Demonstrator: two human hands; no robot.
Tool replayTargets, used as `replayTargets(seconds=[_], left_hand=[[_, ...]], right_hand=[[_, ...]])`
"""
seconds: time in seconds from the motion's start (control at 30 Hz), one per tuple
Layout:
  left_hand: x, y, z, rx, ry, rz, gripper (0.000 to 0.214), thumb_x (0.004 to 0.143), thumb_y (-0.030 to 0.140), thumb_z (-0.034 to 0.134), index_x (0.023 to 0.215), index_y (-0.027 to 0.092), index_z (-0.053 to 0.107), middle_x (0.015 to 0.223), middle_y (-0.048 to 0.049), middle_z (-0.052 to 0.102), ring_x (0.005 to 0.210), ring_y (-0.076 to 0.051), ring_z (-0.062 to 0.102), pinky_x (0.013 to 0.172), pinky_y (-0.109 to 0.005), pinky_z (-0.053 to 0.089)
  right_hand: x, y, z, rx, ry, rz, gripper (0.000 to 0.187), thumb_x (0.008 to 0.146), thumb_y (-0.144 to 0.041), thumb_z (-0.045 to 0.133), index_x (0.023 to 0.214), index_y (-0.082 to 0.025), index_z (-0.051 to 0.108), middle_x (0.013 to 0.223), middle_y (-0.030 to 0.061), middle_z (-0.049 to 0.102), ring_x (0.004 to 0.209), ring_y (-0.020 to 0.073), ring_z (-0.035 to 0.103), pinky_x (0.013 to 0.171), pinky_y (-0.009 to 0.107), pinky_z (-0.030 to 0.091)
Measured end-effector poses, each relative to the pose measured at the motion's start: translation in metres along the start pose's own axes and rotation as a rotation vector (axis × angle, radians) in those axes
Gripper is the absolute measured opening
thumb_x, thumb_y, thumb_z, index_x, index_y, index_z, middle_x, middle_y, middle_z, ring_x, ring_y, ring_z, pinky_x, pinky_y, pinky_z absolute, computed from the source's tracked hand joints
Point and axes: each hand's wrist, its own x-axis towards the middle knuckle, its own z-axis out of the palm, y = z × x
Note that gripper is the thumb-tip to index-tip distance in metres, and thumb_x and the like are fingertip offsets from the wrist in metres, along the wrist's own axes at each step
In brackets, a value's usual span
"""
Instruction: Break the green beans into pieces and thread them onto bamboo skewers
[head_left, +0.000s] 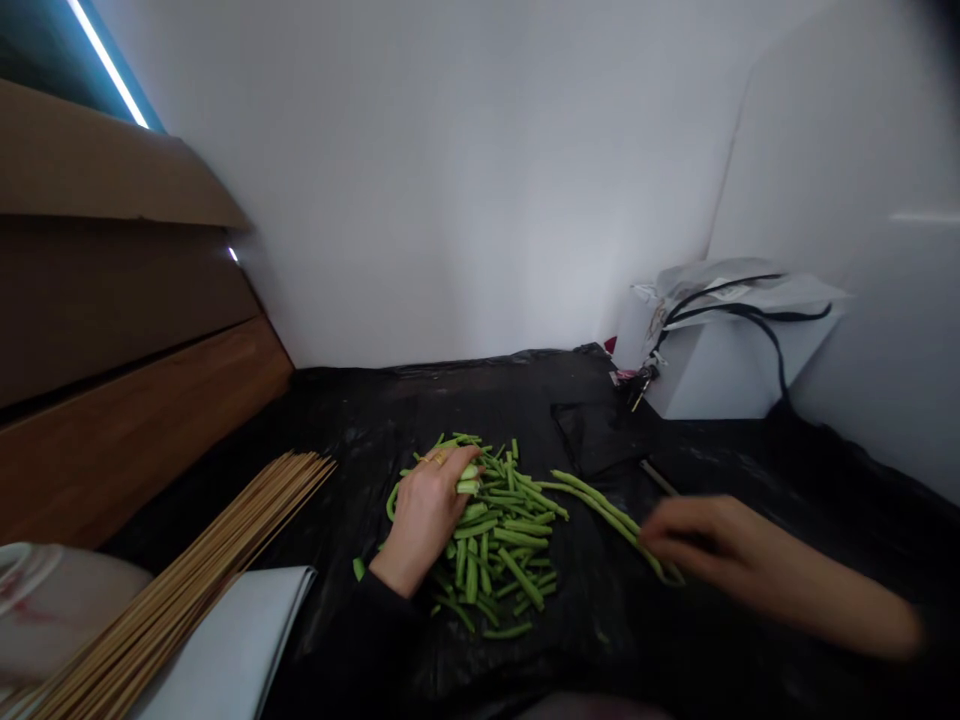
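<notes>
A pile of cut green bean pieces lies on the black plastic sheet in the middle. My left hand rests on the pile's left side, fingers curled over a few pieces. To the right, my right hand is blurred by motion; its fingers pinch the near end of two or three long uncut green beans that stretch up and left toward the pile.
A thick bundle of bamboo skewers lies at the left over a white tray. Wooden panels rise along the left. A white box with black cables stands at the back right against the white wall.
</notes>
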Motion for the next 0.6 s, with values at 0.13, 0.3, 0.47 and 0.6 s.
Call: replayTargets(seconds=[0.13,0.3,0.47,0.6], left_hand=[[0.004,0.000,-0.007,0.102,0.032,-0.076,0.017,0.091,0.027,0.058,0.105,0.022,0.065,0.089,-0.0056,0.070,0.087,-0.024,0.062,0.078,-0.034,0.048],[0.005,-0.024,-0.018,0.124,0.100,-0.266,0.019,0.088,0.027,0.060,0.105,0.021,0.065,0.094,-0.0079,0.070,0.093,-0.028,0.061,0.079,-0.036,0.048],[0.004,-0.040,-0.010,-0.054,0.145,-0.524,0.031,0.084,0.039,0.064,0.108,0.019,0.064,0.095,-0.0084,0.071,0.089,-0.026,0.066,0.080,-0.038,0.051],[0.003,-0.031,0.003,-0.236,-0.053,-0.455,0.059,0.082,0.047,0.064,0.130,0.015,0.054,0.118,-0.0139,0.067,0.108,-0.027,0.063,0.094,-0.042,0.049]], right_hand=[[0.080,-0.021,0.004,-0.298,-0.014,-0.010,0.023,0.087,-0.029,0.050,0.083,-0.021,0.070,0.088,0.0090,0.069,0.086,0.0247,0.063,0.078,0.034,0.044],[0.098,0.000,0.024,-0.301,-0.074,0.056,0.011,0.080,-0.023,0.057,0.078,-0.019,0.066,0.082,0.0062,0.069,0.077,0.0215,0.064,0.067,0.029,0.042],[0.102,-0.008,0.008,-0.156,-0.024,0.042,0.006,0.078,-0.021,0.055,0.075,-0.020,0.060,0.073,0.0025,0.068,0.067,0.0177,0.062,0.061,0.027,0.041],[0.118,-0.040,0.001,0.083,0.115,-0.064,0.008,0.081,-0.029,0.054,0.078,-0.021,0.055,0.072,0.0014,0.065,0.066,0.0176,0.063,0.061,0.028,0.045]])
